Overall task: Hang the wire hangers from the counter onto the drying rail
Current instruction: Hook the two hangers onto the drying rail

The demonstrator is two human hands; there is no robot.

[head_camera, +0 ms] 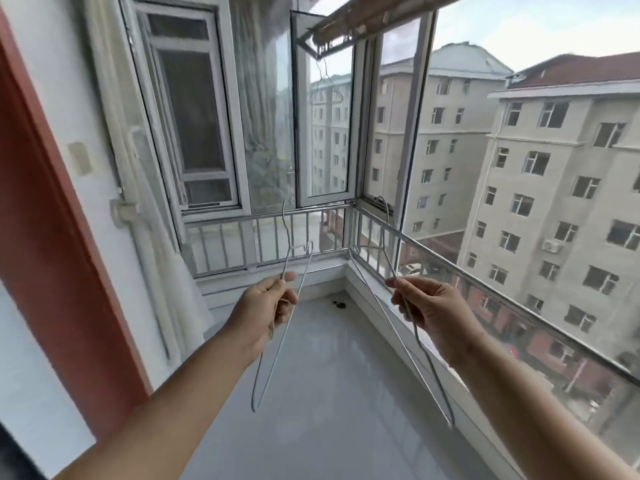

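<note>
Left hand [268,306] fingers [284,299] curl round the left wire hanger [304,271]. Right hand [436,313] fingers [403,292] pinch the right wire hanger [416,367], above the white table [329,393].

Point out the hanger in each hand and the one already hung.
Left hanger [273,358]: head view, long side wire.
Right hanger [412,358]: head view, long side wire.
Hung hanger [325,77]: head view, neck.

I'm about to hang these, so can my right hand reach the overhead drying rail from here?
Probably yes: the right hand grips its wire hanger hook-first, and only open air lies between it and the drying rail, though that sits high.
</note>
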